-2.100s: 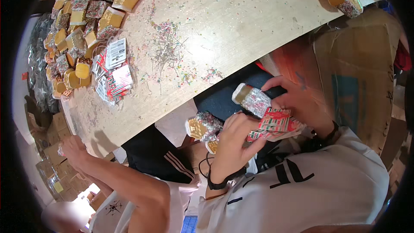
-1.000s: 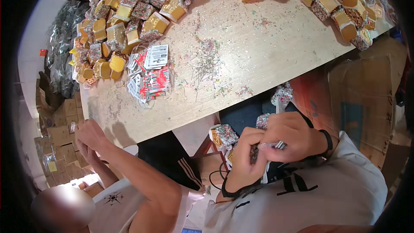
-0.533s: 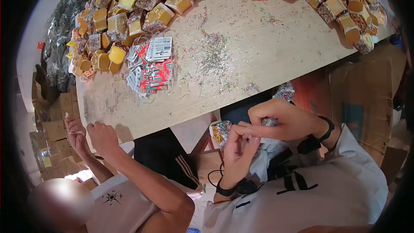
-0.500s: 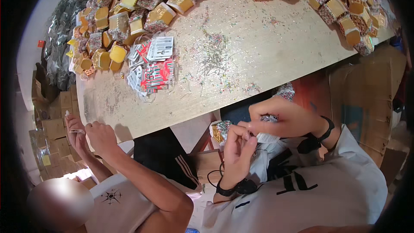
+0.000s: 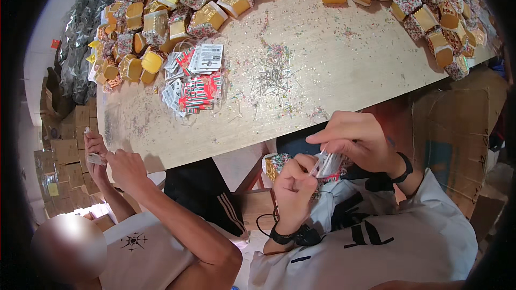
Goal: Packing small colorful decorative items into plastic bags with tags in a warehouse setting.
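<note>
Plainly, a small clutch of glossy flat cards, pale with a red-patterned lower edge, sits between the person's two hands, above the lap. The left hand has its fingers curled and pinches the near edge of the cards, which lie at its two o'clock. The right hand grasps them from above, its index finger stretched over them; from it, they sit at about half past seven. Touching or just behind the left hand, at its half past ten, is a block-shaped ornament, crusted in grainy sprinkles with a shiny gold face. Farther out along that same direction, a slick heap of red, white and striped tags lies on the smooth pale table. Thin straight wires are strewn toward twelve o'clock.
</note>
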A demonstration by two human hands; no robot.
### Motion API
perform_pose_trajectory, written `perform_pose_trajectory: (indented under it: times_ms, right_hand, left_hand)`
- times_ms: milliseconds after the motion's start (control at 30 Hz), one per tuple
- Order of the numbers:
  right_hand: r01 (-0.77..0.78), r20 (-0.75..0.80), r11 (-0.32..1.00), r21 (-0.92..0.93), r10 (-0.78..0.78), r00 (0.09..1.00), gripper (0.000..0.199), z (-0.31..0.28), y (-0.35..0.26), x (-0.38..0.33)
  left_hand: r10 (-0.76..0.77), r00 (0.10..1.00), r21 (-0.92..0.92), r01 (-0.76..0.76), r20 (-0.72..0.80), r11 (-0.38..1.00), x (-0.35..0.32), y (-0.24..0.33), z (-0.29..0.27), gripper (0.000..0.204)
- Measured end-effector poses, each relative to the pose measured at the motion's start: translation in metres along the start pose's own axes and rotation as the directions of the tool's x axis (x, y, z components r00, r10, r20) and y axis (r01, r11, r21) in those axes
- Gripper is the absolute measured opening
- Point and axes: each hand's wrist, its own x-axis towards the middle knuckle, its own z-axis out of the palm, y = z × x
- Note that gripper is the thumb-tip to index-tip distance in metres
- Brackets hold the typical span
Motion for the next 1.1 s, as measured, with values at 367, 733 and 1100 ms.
perform_pose_trajectory:
  times_ms: [367, 733, 1100]
  right_hand:
    - [0.205, 0.162, 0.894, 0.398, -0.289, 0.943, 0.039, -0.013, 0.031, -0.005]
    - [0.193, 0.122, 0.522, -0.831, -0.167, 0.978, 0.055, -0.009, 0.034, 0.022]
    - [0.3, 0.011, 0.599, -0.743, -0.436, 0.9, 0.024, -0.025, 0.057, -0.022]
  left_hand:
    - [0.142, 0.985, -0.063, -0.149, -0.101, 0.987, 0.007, 0.01, 0.001, 0.02]
    - [0.158, 0.978, 0.219, -0.126, -0.134, 0.968, -0.009, 0.029, 0.026, 0.018]
    - [0.136, 0.982, 0.349, -0.083, -0.129, 0.933, 0.008, 0.018, 0.025, 0.01]
